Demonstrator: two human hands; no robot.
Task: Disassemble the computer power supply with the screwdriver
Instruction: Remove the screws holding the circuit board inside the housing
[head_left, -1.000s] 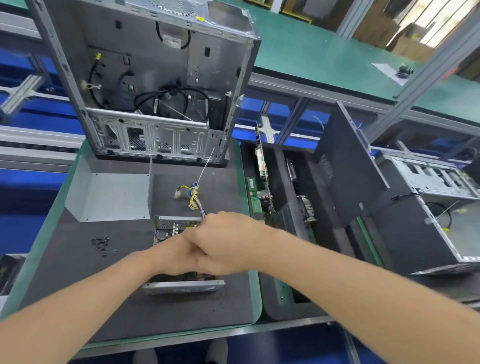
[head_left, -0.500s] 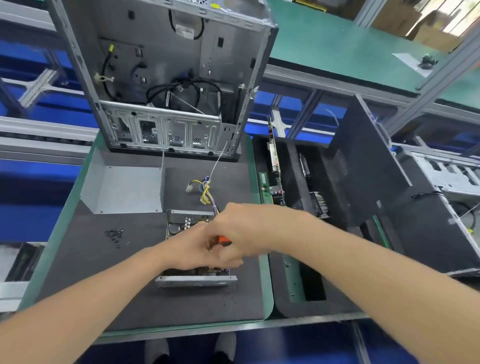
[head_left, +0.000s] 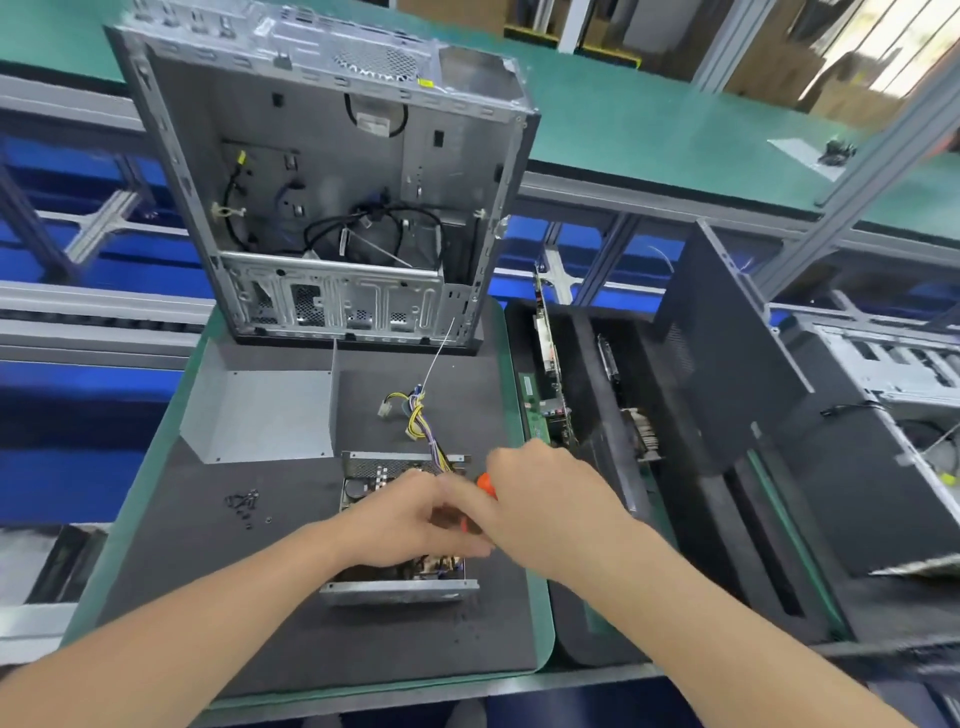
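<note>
The opened power supply (head_left: 400, 584) lies on the dark mat, its metal front wall toward me and its circuit board partly hidden under my hands. A bundle of coloured wires (head_left: 423, 423) runs out of its far side. My right hand (head_left: 545, 499) grips the orange-handled screwdriver (head_left: 485, 486) over the unit's right part; the tip is hidden. My left hand (head_left: 410, 519) rests on top of the board with fingers curled beside the screwdriver; whether it holds anything I cannot make out. The grey metal cover (head_left: 265, 415) of the supply lies apart at the left.
An empty computer case (head_left: 332, 187) stands upright at the mat's far edge. Several small black screws (head_left: 244, 506) lie left of the supply. At the right a black foam tray (head_left: 597, 415) holds circuit cards, and another case (head_left: 883, 395) lies beyond it.
My hands have drawn slightly apart, so the orange handle now shows between them. The camera has shifted, bringing more of the upright case into view.
</note>
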